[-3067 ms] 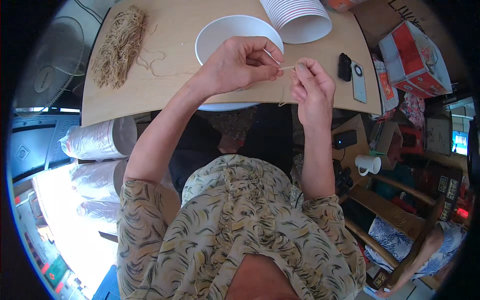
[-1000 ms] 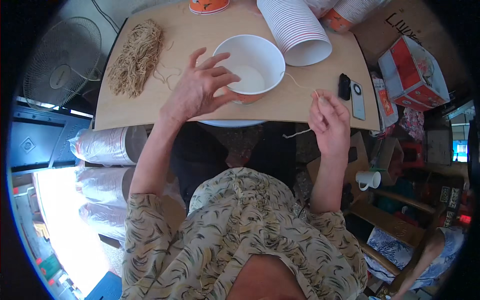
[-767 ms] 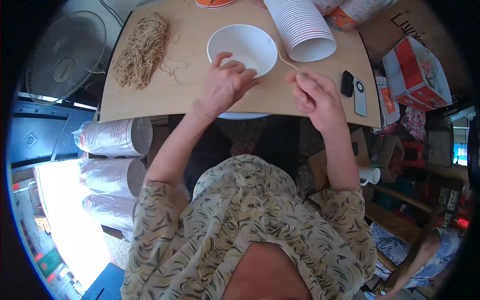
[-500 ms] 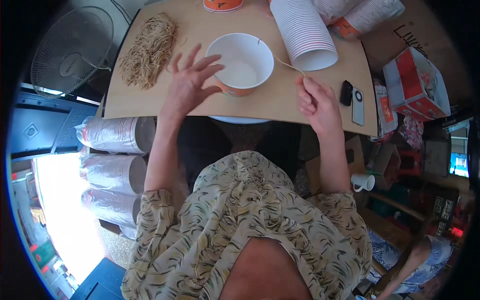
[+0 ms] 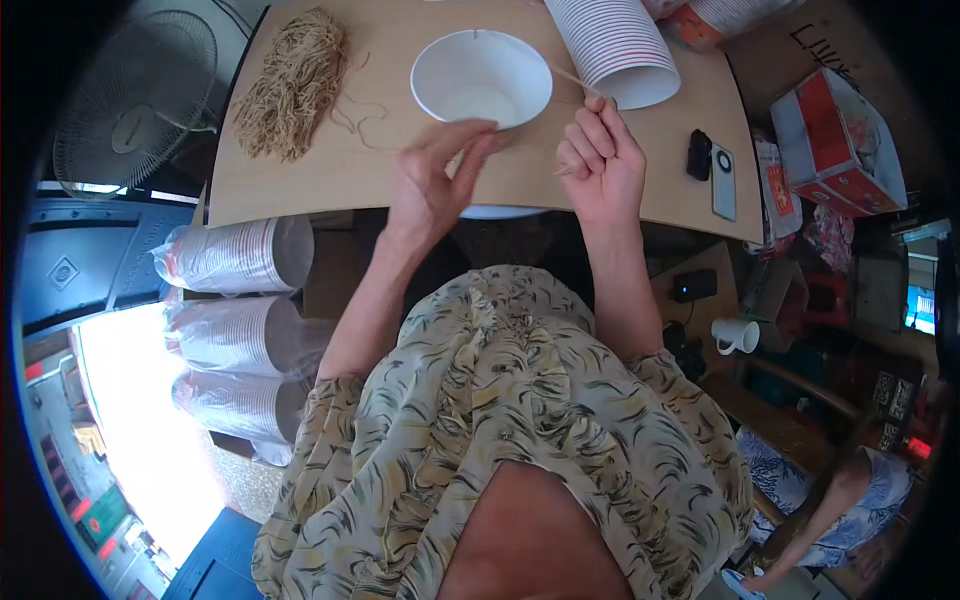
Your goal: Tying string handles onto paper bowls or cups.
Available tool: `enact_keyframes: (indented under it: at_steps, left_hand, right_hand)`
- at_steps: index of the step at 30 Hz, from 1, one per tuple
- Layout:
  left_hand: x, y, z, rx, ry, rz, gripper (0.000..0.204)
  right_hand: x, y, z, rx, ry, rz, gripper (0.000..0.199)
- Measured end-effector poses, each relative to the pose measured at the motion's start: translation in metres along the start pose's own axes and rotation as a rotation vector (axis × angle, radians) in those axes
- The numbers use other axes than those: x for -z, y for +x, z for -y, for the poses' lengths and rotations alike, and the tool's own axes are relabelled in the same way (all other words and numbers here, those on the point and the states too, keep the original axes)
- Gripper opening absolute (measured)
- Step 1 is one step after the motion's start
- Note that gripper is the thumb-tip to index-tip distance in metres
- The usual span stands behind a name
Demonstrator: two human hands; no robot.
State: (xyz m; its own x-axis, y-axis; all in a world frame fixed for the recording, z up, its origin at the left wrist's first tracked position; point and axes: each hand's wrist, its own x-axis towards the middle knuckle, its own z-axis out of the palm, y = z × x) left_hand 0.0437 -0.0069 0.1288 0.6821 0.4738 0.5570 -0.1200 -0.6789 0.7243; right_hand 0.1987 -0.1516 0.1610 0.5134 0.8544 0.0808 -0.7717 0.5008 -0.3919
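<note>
A white-lined paper tub [image 5: 480, 85] stands on the table in front of me, with a short bit of strand showing at its far rim. My right hand [image 5: 605, 155] is closed just right of the tub, pinching a thin tan strand [image 5: 572, 78] that stretches back toward the tub's right side. A small end of it pokes out below the fingers. My left hand [image 5: 440, 165] is at the tub's near edge, thumb and fingers curved with a gap between them and nothing visible inside. Whether its fingertips touch the tub, I cannot tell. A heap of tan strands [image 5: 298, 85] lies to the left.
A stack of paper tubs [image 5: 615, 50] lies on its side at the back right. Near the table's right edge are a phone [image 5: 722, 180] and a small black case [image 5: 699, 153]. Bagged tub stacks [image 5: 225, 255] lie below left. Another person's arm [image 5: 825, 510] shows lower right.
My left hand has moved right, its spread fingers drawing closer together by the tub. My right hand has shifted slightly left with the strand. The view has tilted, and loose strands now show beside the heap.
</note>
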Motion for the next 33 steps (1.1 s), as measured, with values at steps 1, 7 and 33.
enact_keyframes:
  at_steps: [1,7,33]
  left_hand:
    - [-0.007,-0.008,-0.007,0.119,-0.197,0.113,0.034]
    - [-0.032,-0.03,-0.029,0.568,-0.785,0.355,0.023]
    - [-0.001,-0.02,0.001,0.508,-0.467,0.343,0.013]
  right_hand:
    - [0.0,0.0,-0.002,0.028,-0.018,-0.006,0.023]
    - [-0.002,-0.001,-0.015,0.008,-0.068,0.008,0.023]
    - [0.007,-0.051,-0.021,0.037,-1.607,0.041,0.016]
